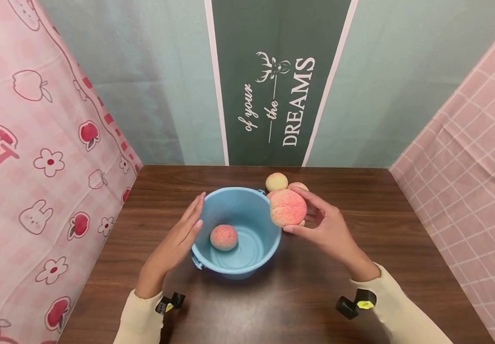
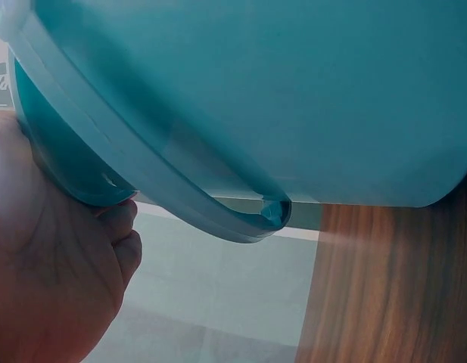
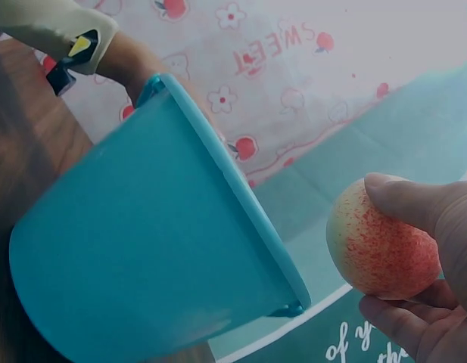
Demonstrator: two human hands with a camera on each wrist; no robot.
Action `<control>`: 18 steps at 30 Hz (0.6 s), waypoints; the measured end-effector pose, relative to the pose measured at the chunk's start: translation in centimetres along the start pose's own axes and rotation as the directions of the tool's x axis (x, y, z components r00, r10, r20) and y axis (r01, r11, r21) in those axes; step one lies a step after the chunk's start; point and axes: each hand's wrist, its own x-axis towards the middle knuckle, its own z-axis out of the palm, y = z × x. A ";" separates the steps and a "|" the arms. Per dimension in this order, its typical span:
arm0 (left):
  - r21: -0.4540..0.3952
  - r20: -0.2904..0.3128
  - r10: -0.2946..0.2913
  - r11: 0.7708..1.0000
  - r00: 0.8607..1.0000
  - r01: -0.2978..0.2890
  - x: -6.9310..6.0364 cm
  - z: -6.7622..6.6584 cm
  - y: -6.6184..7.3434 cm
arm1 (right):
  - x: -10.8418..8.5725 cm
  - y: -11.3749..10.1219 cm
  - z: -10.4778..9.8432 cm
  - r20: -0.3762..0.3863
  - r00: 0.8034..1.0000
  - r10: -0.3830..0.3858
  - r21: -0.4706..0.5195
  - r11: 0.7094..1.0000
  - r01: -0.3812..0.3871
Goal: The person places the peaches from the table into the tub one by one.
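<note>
A blue bucket [image 1: 252, 248] stands on the table with one pink peach [image 1: 224, 237] lying inside on its bottom. At the bucket's left rim, my left hand [image 1: 178, 239] rests with its fingers straight; in the left wrist view that hand [image 2: 59, 249] lies by the rim, close to the bucket's handle [image 2: 165, 181]. My right hand [image 1: 329, 227] grips another peach [image 1: 288, 208] between thumb and fingers, beside the bucket's right rim. The right wrist view shows this peach [image 3: 381, 242] raised level with the rim and apart from it.
Behind the held peach, a pale yellow peach [image 1: 276, 182] and a pinkish one [image 1: 299, 186] sit on the wooden table [image 1: 350, 200], partly hidden. A green curtain [image 1: 166, 95] hangs at the back, with pink cloths [image 1: 49, 215] along both sides.
</note>
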 end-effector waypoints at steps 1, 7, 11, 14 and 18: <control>0.001 0.000 0.000 1.000 1.000 0.000 0.0 0.0 0.0 | 0.1 0.0 0.2 0.005 1.000 -0.001 0.009 1.000 0.001; 0.008 0.005 0.014 1.000 1.000 -0.014 0.1 0.1 -0.1 | 0.2 -0.4 1.1 0.038 0.999 -0.011 0.027 1.000 0.009; 0.005 0.001 0.013 1.000 1.000 -0.013 0.1 0.0 -0.1 | 0.3 -0.6 1.7 0.079 0.997 -0.022 0.079 0.997 0.015; 0.006 0.002 0.009 1.000 1.000 -0.009 0.1 0.0 -0.2 | 0.4 -0.7 2.3 0.106 0.994 -0.033 0.084 0.996 0.025; 0.012 0.003 0.011 1.000 1.000 -0.011 0.0 0.0 -0.2 | 0.4 -0.7 3.0 0.124 0.991 -0.045 0.041 0.998 0.040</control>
